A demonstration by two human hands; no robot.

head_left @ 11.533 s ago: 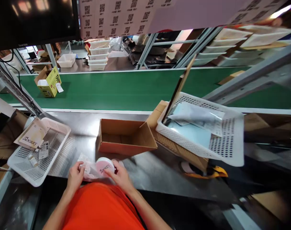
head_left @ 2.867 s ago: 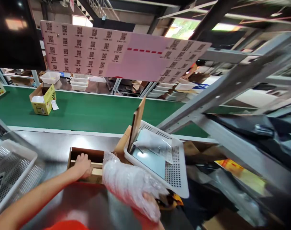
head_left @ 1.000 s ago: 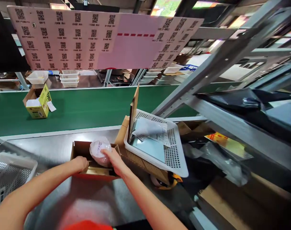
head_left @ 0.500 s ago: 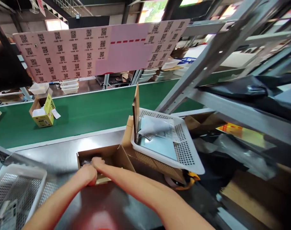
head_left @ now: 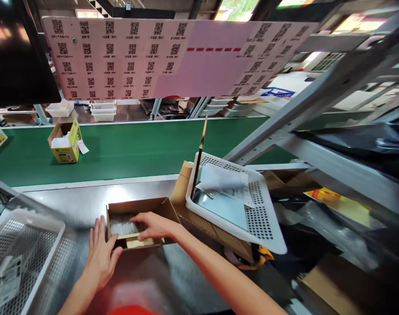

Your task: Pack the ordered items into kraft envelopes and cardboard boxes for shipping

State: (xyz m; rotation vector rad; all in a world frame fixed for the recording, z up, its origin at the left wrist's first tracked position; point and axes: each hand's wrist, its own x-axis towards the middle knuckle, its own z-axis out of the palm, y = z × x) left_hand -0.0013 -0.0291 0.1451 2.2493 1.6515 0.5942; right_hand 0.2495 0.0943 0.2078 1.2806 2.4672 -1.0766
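An open cardboard box [head_left: 142,204] stands on the metal table [head_left: 73,205] in front of me. Inside it, at the left, lies a clear plastic-wrapped item [head_left: 120,226], and a pale yellowish piece [head_left: 143,243] is along the near side. My left hand [head_left: 102,253] is spread at the box's near left corner, holding nothing. My right hand [head_left: 153,225] reaches in over the box with thumb and fingers apart, its fingertips by the wrapped item; nothing shows between them.
A white perforated basket [head_left: 263,210] with plastic bags sits tilted at the right, beside a metal frame [head_left: 301,105]. Another basket [head_left: 60,227] is at the left. Behind runs a green conveyor [head_left: 137,148] carrying a yellow box [head_left: 66,153].
Both hands were together inside the box's left part. My left hand has moved out to the left and opened; my right hand has opened and shifted slightly right. The view has shifted.
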